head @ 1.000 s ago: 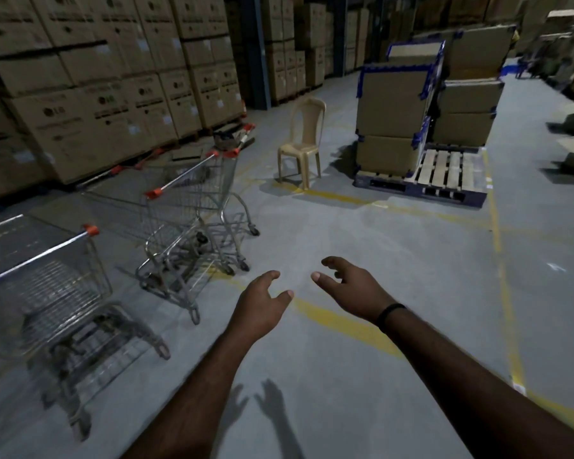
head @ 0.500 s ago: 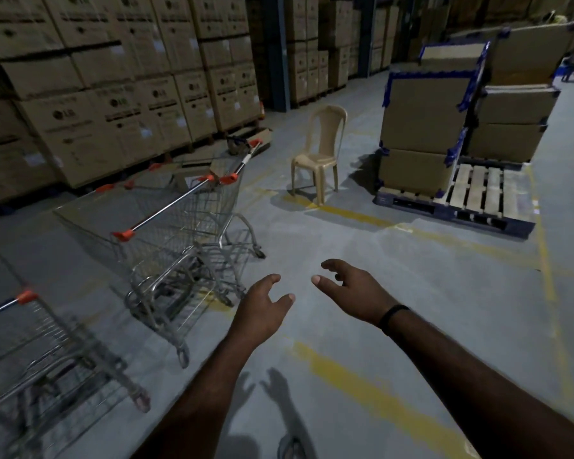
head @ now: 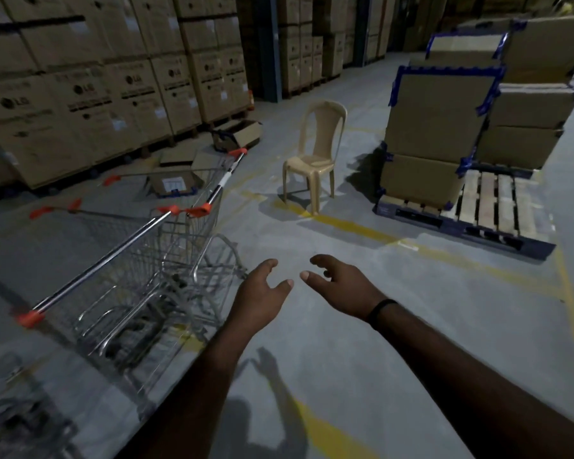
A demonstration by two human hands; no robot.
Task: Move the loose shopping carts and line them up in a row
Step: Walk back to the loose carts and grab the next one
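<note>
Two wire shopping carts with orange-capped handles stand on the left, one behind the other. The near cart has its handle bar running diagonally toward me; the far cart sits just beyond it. A sliver of a third cart shows at the bottom left corner. My left hand hovers just right of the near cart, fingers apart, holding nothing. My right hand, with a black wristband, is held out beside it, also empty with fingers spread.
Stacked cardboard boxes line the left wall, with loose flattened boxes on the floor behind the carts. A tan plastic chair stands ahead. A pallet with taped boxes sits at right. Yellow lines mark the concrete floor.
The view has moved forward and left, so the carts are closer and lower in view; the nearest cart slid almost out of frame. Both hands stay open and empty.
</note>
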